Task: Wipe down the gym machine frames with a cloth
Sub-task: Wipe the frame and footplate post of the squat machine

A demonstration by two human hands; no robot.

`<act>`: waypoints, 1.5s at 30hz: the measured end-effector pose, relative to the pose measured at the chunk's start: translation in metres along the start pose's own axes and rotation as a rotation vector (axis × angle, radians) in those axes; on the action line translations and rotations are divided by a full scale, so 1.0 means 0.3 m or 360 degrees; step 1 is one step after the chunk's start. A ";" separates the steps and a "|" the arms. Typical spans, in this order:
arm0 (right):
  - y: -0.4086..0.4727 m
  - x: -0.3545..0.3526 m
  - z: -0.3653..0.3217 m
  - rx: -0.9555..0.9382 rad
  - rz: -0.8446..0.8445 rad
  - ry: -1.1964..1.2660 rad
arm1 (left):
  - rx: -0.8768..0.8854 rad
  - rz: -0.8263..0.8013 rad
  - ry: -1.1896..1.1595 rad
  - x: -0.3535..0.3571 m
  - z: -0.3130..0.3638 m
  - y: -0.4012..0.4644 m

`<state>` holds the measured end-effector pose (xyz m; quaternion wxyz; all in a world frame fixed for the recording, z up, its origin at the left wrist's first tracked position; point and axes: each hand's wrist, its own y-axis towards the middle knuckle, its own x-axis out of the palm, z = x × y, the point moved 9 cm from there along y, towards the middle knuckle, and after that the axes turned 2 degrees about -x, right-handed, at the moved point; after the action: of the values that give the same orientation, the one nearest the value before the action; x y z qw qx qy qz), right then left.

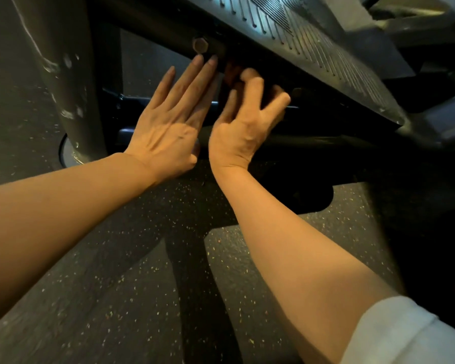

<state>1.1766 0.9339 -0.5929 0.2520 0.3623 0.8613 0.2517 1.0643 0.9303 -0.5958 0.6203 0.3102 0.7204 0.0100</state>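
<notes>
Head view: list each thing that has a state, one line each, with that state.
left hand: open, fingers straight, fingertips by the bolt.
right hand: fingers curled on something dark; whether it is the cloth cannot be told.
bolt: seated in the frame.
footplate: tilted, ribbed face up.

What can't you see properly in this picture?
- Cloth: none clearly shows in the head view; the right hand curls over something dark, lost in shadow.
- Right hand fingers: blurred.
- Frame under the ribbed footplate: too dark.
- Grey post: cut off by the top edge.
</notes>
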 end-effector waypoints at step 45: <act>-0.371 0.129 -0.218 -0.0324 -0.1193 0.0676 | -0.1213 0.0512 -0.1428 -0.037 -0.231 -0.389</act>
<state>1.0574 0.8786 -0.6223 0.1776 -0.0616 0.9367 0.2955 0.9516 0.8567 -0.6167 0.9213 0.1452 0.2787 0.2290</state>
